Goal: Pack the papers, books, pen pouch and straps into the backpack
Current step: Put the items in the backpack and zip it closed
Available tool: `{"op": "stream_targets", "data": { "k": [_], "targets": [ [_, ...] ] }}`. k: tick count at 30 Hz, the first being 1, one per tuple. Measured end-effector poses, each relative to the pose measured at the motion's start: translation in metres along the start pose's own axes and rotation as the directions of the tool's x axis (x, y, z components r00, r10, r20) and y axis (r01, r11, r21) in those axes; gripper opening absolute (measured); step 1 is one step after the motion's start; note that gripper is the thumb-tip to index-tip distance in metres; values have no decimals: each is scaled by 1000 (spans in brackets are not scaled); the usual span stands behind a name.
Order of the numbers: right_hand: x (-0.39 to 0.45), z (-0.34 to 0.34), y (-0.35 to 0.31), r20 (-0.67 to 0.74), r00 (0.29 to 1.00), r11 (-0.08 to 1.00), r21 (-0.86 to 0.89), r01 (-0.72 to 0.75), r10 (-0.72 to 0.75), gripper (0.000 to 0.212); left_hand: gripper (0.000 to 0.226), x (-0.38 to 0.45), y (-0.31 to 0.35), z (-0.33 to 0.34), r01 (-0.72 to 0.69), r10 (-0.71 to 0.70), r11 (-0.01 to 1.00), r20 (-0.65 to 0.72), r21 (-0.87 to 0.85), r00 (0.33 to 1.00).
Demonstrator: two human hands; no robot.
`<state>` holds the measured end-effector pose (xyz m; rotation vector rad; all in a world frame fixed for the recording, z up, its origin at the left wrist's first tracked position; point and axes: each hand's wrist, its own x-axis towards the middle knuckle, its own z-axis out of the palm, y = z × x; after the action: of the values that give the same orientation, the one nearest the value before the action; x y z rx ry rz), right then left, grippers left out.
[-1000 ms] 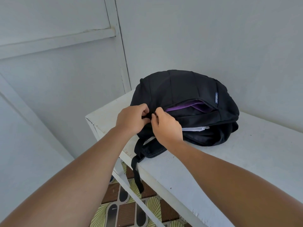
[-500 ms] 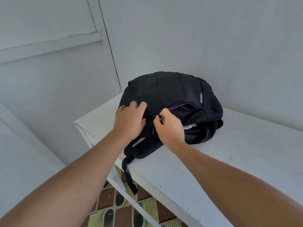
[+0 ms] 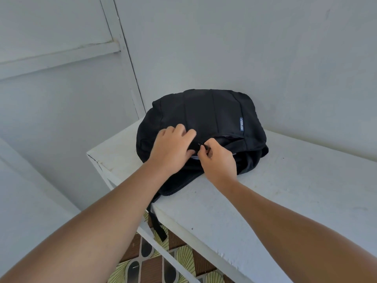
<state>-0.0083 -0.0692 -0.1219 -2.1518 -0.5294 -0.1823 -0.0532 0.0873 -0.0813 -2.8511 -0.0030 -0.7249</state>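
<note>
A black backpack lies flat on the white table, near its far left corner by the wall. My left hand presses down on the bag's front panel, fingers spread. My right hand pinches the black zipper pull on the bag's front opening. A sliver of white paper shows between my hands. One black strap hangs off the table edge toward the floor. The rest of the contents are hidden inside the bag.
Grey walls close in behind and to the left, with a panelled door at left. Patterned floor tiles show below the table's left edge. The tabletop stretches to the right of the bag.
My right hand has drawn the zipper pull to the right, and the purple lining and most of the white paper are no longer visible. My left hand has flattened onto the bag.
</note>
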Motion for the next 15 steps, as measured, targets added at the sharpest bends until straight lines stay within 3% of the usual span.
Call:
{"op": "stream_targets", "data": {
  "k": [3, 5, 7, 10, 13, 15],
  "targets": [
    [-2, -5, 0, 18, 999, 998, -57, 32, -31, 23, 20, 7, 15, 6, 16, -17, 1000, 38, 25, 999],
    [0, -14, 8, -46, 999, 999, -40, 4, -6, 23, 10, 7, 13, 9, 44, -47, 998, 64, 42, 997],
    [3, -25, 21, -103, 993, 998, 24, -60, 62, 24, 15, 5, 10, 12, 54, -58, 997, 81, 53, 995],
    [1, -33, 32, -59, 997, 999, -28, -43, 41, 26, 21, 12, 15, 9, 36, -42, 997, 79, 74, 996],
    [-1, -34, 32, -36, 999, 999, 1, -40, 40, 26, 40, 24, 33, 2, -32, 26, 996, 70, 82, 997],
    [-2, -36, 33, -21, 999, 999, 9, -37, 38, 24, 30, 28, 43, 5, -48, 43, 997, 88, 59, 995]
  ]
}}
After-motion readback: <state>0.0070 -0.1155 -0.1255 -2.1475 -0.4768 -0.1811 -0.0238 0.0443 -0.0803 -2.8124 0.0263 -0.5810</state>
